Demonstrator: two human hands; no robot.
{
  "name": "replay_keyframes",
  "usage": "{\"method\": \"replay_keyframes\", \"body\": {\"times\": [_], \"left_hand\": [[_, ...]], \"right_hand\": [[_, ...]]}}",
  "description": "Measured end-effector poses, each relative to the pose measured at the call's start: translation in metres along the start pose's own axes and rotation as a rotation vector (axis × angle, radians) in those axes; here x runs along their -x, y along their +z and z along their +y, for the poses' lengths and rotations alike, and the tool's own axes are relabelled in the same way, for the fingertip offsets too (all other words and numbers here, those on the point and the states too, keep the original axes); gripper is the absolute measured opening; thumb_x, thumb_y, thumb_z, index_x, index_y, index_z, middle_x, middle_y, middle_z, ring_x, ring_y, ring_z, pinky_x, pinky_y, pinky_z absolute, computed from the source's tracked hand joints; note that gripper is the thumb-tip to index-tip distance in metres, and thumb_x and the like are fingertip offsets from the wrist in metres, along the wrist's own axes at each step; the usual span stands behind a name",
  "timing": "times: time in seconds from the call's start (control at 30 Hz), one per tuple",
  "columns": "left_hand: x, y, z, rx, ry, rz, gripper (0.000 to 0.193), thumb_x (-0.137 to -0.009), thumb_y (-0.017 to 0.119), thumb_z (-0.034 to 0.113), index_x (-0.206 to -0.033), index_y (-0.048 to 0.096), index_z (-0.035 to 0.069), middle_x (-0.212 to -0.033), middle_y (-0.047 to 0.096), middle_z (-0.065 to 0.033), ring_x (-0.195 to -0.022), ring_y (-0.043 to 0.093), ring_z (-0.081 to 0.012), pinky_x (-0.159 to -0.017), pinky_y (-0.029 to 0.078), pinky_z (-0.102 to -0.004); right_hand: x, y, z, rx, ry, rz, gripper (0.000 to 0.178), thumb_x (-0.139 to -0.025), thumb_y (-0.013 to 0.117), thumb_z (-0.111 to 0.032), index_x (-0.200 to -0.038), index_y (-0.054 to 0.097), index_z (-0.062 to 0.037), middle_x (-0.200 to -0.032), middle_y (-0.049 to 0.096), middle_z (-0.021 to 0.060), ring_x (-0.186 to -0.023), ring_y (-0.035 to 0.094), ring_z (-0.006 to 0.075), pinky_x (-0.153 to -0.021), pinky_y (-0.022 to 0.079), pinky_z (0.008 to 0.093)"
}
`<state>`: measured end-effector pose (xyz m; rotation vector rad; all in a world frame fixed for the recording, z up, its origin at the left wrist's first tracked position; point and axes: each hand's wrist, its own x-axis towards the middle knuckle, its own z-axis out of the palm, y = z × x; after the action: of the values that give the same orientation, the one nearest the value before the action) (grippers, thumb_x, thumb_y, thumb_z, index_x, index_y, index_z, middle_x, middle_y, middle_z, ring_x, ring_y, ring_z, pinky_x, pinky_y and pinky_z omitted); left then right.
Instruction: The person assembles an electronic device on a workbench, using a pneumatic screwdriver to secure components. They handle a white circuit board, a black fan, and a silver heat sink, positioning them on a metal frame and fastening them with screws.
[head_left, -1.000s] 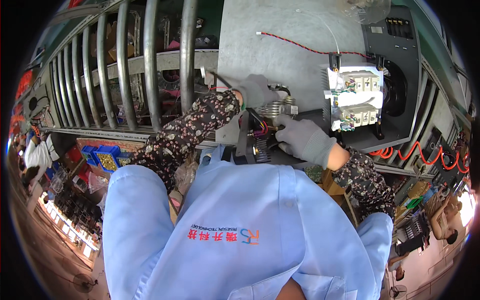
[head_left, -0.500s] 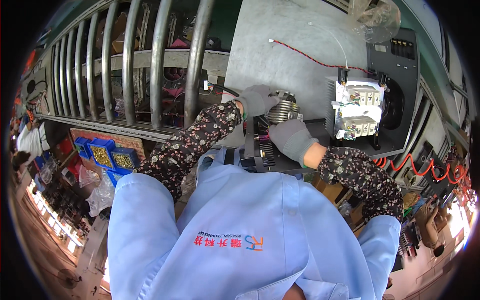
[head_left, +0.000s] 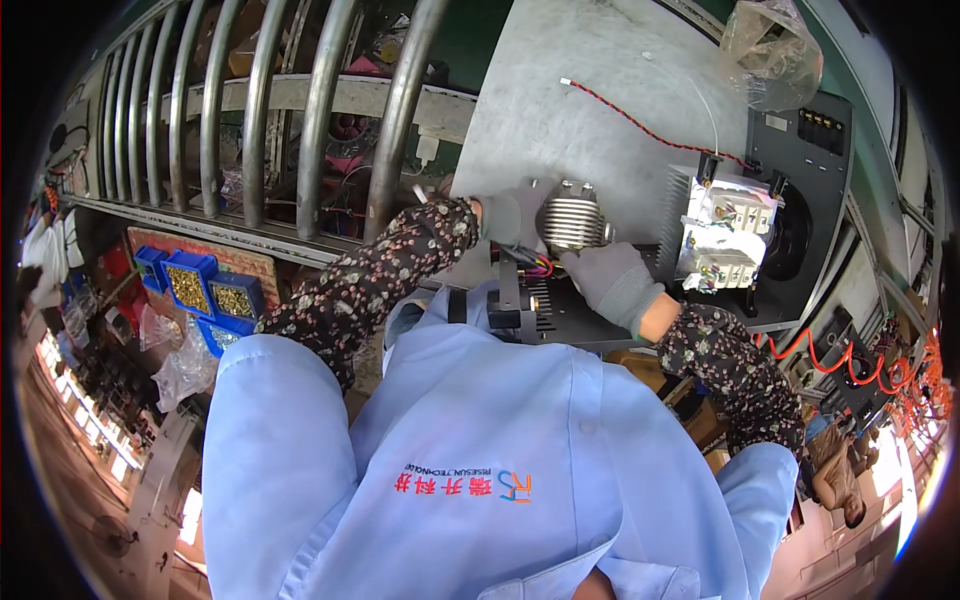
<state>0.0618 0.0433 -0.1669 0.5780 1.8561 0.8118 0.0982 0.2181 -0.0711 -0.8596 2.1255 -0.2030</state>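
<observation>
Rollers [head_left: 318, 130] are lying beside the grey table [head_left: 600, 140]; ribbed coil [head_left: 574, 222], between left hand [head_left: 513, 216] and right hand [head_left: 612, 278], is perhaps pointing lengthwise forward; whether fingers [head_left: 580, 264] are clamping, I cannot tell.

I count my two gloved grips, left grip [head_left: 516, 218] and right grip [head_left: 612, 278], and two floral sleeves [head_left: 385, 275]. Besides these I see one ribbed metal part [head_left: 573, 222], one red-and-black twisted cable [head_left: 647, 132], two white blocks [head_left: 742, 212], one clear plastic bag [head_left: 770, 55], one coiled red hose [head_left: 850, 374], and four blue bins [head_left: 235, 298].
</observation>
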Motion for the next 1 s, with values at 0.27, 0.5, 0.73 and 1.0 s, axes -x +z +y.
{"method": "replay_keyframes", "body": {"times": [0.27,0.5,0.73,1.0], "left_hand": [[0.023,-0.004,0.015,0.422,0.03,-0.074,0.09,-0.071,0.059,0.005,-0.14,0.002,0.004,-0.098,0.059,-0.0142,-0.088,0.057,-0.0165,-0.078,0.046,-0.0275],[0.054,-0.001,0.029,0.532,0.011,0.147,0.04,-0.073,0.06,0.02,-0.11,0.053,0.005,-0.084,0.063,-0.0132,-0.083,0.06,-0.028,-0.075,0.046,-0.0361],[0.061,-0.006,0.042,0.094,0.055,0.164,0.02,-0.069,0.067,0.024,-0.079,0.067,0.006,-0.079,0.064,-0.0105,-0.078,0.06,-0.0238,-0.074,0.045,-0.0352],[0.039,-0.024,0.011,0.63,-0.262,-0.166,0.027,-0.075,0.062,0.023,-0.08,0.066,-0.003,-0.063,0.059,-0.0064,-0.059,0.052,-0.0094,-0.058,0.042,-0.0254]], "right_hand": [[0.009,0.005,0.004,-0.017,0.053,0.108,0.013,-0.074,0.055,-0.016,-0.085,0.055,-0.0086,-0.065,0.057,0.0082,-0.058,0.059,0.0265,-0.051,0.045,0.0397],[0.011,0.001,0.0,-0.032,0.113,0.061,0.013,-0.077,0.052,-0.012,-0.088,0.055,-0.0084,-0.068,0.059,0.0101,-0.062,0.062,0.0264,-0.052,0.048,0.0383],[0.017,0.008,0.005,-0.08,0.11,0.172,0.015,-0.076,0.055,-0.018,-0.089,0.056,-0.0107,-0.065,0.057,0.0085,-0.057,0.059,0.0272,-0.052,0.044,0.0398],[0.019,0.004,0.01,-0.091,0.065,0.121,0.019,-0.075,0.057,-0.019,-0.093,0.057,-0.0113,-0.067,0.057,0.0077,-0.058,0.058,0.0273,-0.053,0.044,0.0402]]}}
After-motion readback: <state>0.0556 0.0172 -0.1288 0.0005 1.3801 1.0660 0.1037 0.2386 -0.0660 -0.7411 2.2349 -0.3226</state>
